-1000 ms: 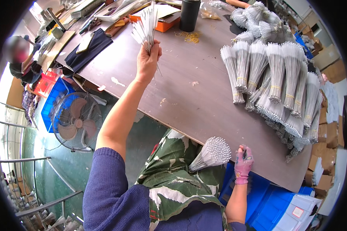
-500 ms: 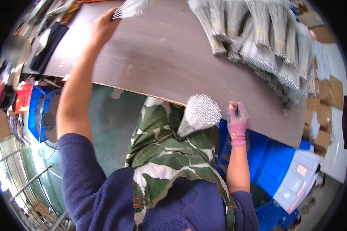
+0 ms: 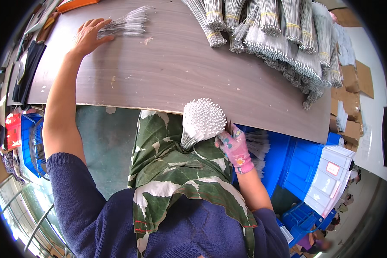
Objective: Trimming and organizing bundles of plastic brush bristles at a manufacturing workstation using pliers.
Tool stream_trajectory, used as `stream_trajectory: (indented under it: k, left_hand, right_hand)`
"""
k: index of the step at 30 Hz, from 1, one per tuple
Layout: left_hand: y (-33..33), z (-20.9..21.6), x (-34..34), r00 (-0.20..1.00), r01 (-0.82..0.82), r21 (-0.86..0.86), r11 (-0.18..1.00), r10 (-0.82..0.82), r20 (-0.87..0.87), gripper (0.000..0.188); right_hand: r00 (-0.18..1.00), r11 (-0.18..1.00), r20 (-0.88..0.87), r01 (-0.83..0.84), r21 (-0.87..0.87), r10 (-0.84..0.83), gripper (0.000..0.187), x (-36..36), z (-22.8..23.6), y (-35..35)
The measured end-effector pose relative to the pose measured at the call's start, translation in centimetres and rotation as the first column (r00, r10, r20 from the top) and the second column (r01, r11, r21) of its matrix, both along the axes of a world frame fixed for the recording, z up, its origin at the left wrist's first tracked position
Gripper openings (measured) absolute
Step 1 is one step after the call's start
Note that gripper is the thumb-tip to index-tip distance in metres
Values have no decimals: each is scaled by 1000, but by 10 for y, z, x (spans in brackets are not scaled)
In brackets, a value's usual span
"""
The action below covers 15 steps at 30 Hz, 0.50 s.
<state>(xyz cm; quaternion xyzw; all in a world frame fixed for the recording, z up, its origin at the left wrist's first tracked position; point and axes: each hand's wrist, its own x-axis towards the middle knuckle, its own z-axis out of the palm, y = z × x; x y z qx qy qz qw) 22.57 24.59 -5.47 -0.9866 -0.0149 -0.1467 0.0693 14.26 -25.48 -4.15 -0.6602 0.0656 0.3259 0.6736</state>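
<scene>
Left hand (image 3: 89, 38) open, palm down on loose wire rods (image 3: 127, 26) at bench (image 3: 167, 73) far-left corner. Right hand (image 3: 235, 146), pink-gloved, grips white-tipped rod bundle (image 3: 201, 122) below the near edge.

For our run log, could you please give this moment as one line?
left hand: flat on loose rods, table | right hand: gloved, by white-tipped bundle

The left arm stretched out straight, far across the table (image 3: 167, 81), its bare left hand (image 3: 88, 36) lying flat, palm down, fingers spread. The right arm was bent close by the table's near edge, the gloved right hand (image 3: 233, 144) curled shut just below that edge.
</scene>
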Motion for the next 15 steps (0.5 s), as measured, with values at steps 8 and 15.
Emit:
stream_trajectory:
  k: [8,15]
  left_hand:
    - [-139,26,-94,1000,17,-836,549,-19,8,20]
    - [-290,-30,-178,918,-237,-970,46,-315,-240,74]
  right_hand:
    - [1000,993,-18,25,112,-23,22,-3,-8,2]
    - [994,995,52,-100,14,99,23,-9,-5,14]
